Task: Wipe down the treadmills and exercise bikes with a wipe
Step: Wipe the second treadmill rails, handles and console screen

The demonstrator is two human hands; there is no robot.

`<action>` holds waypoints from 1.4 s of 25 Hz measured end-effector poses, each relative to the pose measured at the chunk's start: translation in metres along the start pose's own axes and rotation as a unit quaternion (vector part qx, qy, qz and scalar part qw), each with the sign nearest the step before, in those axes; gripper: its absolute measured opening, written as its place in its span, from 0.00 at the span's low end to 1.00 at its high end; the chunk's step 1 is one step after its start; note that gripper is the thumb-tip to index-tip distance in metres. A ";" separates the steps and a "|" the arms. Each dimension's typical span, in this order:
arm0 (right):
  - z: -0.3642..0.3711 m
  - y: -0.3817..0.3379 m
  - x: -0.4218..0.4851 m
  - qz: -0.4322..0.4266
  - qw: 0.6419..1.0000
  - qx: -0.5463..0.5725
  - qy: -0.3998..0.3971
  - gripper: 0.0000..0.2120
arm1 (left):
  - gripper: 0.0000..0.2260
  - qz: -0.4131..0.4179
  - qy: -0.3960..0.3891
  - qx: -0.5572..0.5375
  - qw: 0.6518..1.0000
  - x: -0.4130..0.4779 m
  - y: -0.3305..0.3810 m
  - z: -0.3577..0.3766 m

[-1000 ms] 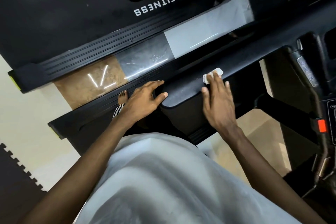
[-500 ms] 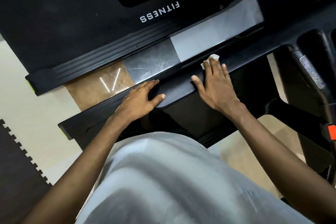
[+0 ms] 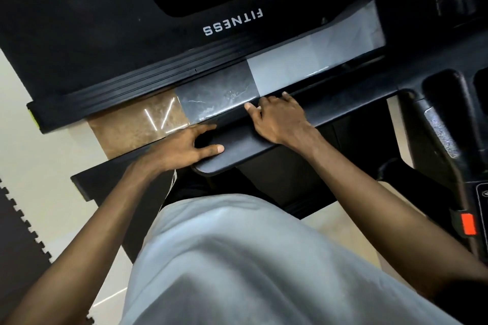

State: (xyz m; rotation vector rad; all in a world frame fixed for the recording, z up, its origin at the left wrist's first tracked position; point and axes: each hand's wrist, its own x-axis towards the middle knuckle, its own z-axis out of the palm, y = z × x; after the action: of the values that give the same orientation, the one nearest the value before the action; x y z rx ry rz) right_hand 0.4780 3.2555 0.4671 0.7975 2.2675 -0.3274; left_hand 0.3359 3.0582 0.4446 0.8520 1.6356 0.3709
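We see the left hand (image 3: pixel 184 149) at mid-frame spread loose. Its thumb is on top of the rounded end of the long black matte treadmill handrail (image 3: pixel 343 111) and its fingers reach over the far side, which we judge steadies the lean. Just right of it the right hand (image 3: pixel 281 120) lies on the same rail, thumb stretched out, fingers bent over the far edge. The wipe does not show. It is probably under those fingers, but we cannot tell whether they pinch it or merely press it. The rail looks smooth, with rounded edges. Toward the top of the frame, a neighbouring black treadmill's ribbed side strip (image 3: pixel 158 79) borders glossy brown, grey and pale floor tiles (image 3: pixel 219 97).
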 end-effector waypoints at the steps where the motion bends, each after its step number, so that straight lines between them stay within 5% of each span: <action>1: -0.004 -0.010 0.009 -0.010 0.999 -0.004 -0.042 0.32 | 0.32 0.002 -0.014 0.003 1.000 0.003 0.000 -0.003; 4: -0.004 -0.036 0.028 -0.054 0.986 -0.005 -0.156 0.35 | 0.38 0.010 -0.061 0.017 0.998 0.018 -0.005 -0.012; 7: -0.006 -0.029 0.042 0.004 0.984 0.007 -0.177 0.34 | 0.47 0.018 -0.099 0.055 0.993 0.036 -0.014 -0.018; 11: -0.016 0.013 0.043 0.131 0.988 0.003 -0.081 0.29 | 0.52 0.027 -0.126 0.080 0.988 0.051 -0.014 -0.024; 14: -0.007 0.012 0.012 0.089 0.996 0.024 0.017 0.18 | 0.53 0.031 -0.132 0.104 0.985 0.056 -0.012 -0.027; 18: 0.017 0.006 -0.041 0.032 0.983 0.102 0.150 0.15 | 0.38 0.058 -0.114 0.079 0.989 0.052 -0.001 -0.025; 21: 0.020 0.024 -0.069 0.076 0.953 0.154 0.251 0.11 | 0.29 0.100 -0.041 0.037 0.993 0.041 0.008 -0.012; 23: 0.019 0.024 -0.077 0.130 0.937 0.179 0.270 0.11 | 0.26 0.113 0.013 0.029 0.993 0.031 0.015 0.000; 27: 0.021 0.017 -0.084 0.076 0.937 0.183 0.287 0.07 | 0.30 0.112 0.060 0.046 0.991 0.026 0.021 0.022; 30: 0.014 0.049 -0.078 0.115 0.913 0.219 0.324 0.11 | 0.35 0.099 0.072 0.099 0.988 0.024 0.029 0.035; 35: 0.027 0.038 -0.066 0.018 0.952 0.163 0.257 0.12 | 0.34 0.110 0.122 0.112 0.980 0.029 0.049 0.051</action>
State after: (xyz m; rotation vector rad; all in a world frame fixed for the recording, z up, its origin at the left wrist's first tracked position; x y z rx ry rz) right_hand 0.5534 3.2439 0.4928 1.2073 2.7162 -0.5367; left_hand 0.3992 3.1017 0.4429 1.2023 1.8385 0.4655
